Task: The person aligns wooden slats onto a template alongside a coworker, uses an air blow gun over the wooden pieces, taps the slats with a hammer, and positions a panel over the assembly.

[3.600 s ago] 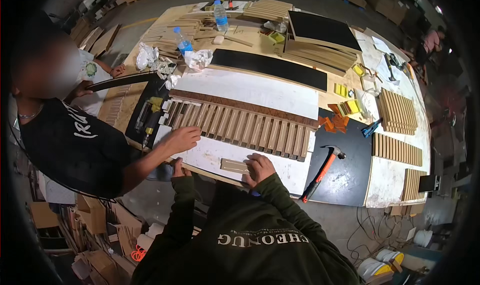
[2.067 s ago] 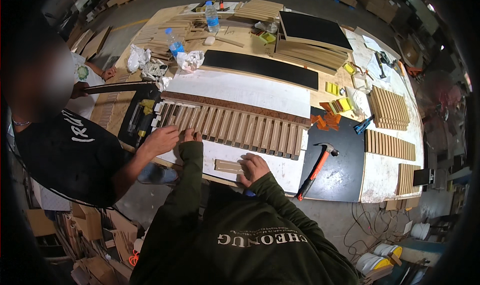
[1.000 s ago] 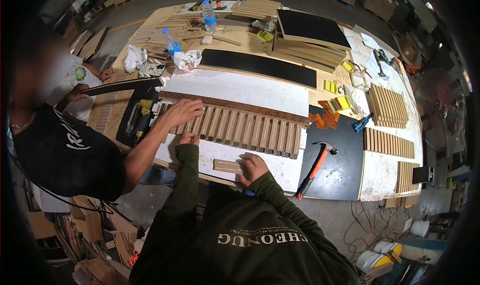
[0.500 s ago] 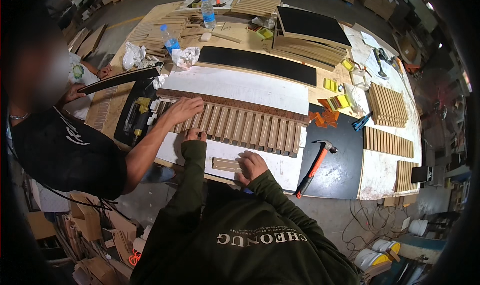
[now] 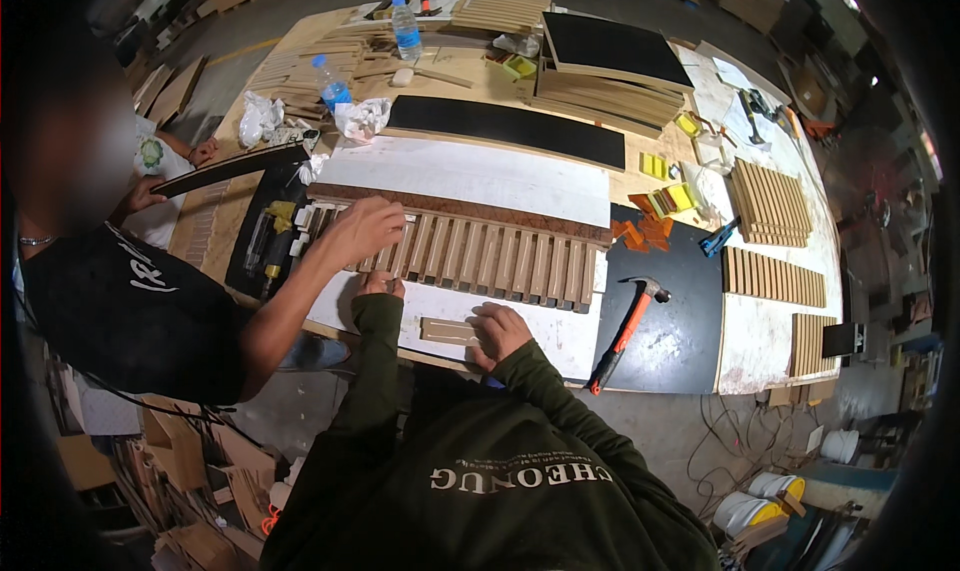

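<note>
Workbench (image 5: 520, 176), hands (image 5: 500, 329) on wooden slat (image 5: 448, 331)

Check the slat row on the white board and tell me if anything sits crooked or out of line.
One loose wooden slat lies flat and crosswise below the row of upright-set slats, under the right hand. The left hand touches the row's near edge, beside a co-worker's hand. The row itself looks evenly spaced; nothing spilled or broken shows.

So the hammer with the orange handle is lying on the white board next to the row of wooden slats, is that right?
Not quite. In the head view the hammer with the orange handle lies on the black board, to the right of the row of wooden slats, not on the white board.
</note>
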{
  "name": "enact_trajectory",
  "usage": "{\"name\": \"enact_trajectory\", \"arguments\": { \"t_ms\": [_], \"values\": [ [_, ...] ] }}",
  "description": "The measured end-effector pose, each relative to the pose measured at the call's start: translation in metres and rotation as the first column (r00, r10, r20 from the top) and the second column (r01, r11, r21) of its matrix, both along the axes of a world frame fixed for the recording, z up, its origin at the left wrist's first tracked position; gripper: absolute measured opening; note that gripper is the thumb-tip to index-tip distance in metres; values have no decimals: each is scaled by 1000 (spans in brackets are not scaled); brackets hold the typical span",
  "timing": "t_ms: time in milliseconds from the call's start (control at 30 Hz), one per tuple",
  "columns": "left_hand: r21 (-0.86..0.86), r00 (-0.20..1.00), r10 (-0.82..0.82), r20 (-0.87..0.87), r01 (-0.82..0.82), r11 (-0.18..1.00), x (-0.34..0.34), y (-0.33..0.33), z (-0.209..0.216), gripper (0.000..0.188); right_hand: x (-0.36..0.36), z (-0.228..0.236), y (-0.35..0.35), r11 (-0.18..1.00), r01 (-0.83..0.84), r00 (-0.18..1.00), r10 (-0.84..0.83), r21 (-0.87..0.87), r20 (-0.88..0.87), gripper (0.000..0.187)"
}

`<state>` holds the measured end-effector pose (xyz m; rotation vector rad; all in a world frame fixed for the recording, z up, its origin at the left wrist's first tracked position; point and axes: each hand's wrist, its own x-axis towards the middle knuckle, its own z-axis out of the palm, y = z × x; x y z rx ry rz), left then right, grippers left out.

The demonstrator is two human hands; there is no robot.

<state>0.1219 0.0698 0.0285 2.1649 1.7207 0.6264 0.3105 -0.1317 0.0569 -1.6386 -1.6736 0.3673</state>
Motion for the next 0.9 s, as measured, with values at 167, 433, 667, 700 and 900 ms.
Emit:
{"name": "enact_trajectory", "arguments": {
  "t_ms": [167, 433, 667, 700, 900],
  "values": [
    [-41, 992, -24, 121, 29, 999, 19, -11, 12, 28, -1, -1, 0, 1000, 3, 1000, -3, 3, 0, 45],
    [47, 996, -84, 23, 83, 995, 39, -4, 8, 23, 0, -4, 1, 1000, 3, 1000, -3, 28, 10, 49],
    [-119, 996, -48, -80, 38, 992, 34, -3, 10, 22, 0, -2, 1, 1000, -1, 1000, 1, 0, -2, 47],
    [-130, 997, -32, -70, 23, 991, 30, -7, 11, 22, 0, -2, 1, 1000, -3, 1000, 3, 12, -3, 47],
    [46, 996, -88, 8, 88, 995, 27, -21, 15, 26, 6, -2, -5, 1000, -20, 999, 21, 24, -40, 47]
  ]
}}
